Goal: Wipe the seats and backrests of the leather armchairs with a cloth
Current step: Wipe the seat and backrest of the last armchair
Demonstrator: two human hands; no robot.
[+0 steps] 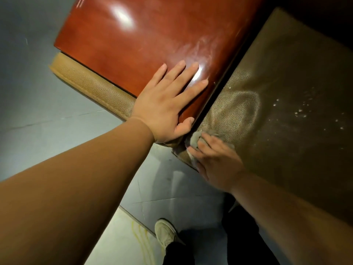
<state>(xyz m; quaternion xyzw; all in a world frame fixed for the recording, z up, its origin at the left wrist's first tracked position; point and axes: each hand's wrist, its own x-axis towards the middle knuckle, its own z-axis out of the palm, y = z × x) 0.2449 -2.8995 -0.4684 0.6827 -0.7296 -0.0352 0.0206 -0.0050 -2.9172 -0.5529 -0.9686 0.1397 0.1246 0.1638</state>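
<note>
Grey tiled floor (47, 115); armchair seat (277, 88) of pebbled leather. Right hand (215, 161), grip clamped on the cloth (194, 139) at the seat's front corner. Left hand (168, 104) flat, fingers apart, on the glossy armrest (133, 35). Cloth looks soft, light; best bunched in the palm

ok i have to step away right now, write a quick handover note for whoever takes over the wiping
Left hand: open, flat on the glossy red-brown armrest, bracing.
Right hand: grip on the grey cloth, pressed on the front left corner of the olive leather seat.
Done: cannot tell how much has been wiped.
Left: white specks on the seat right of the cloth; the backrest is not in view.
</note>
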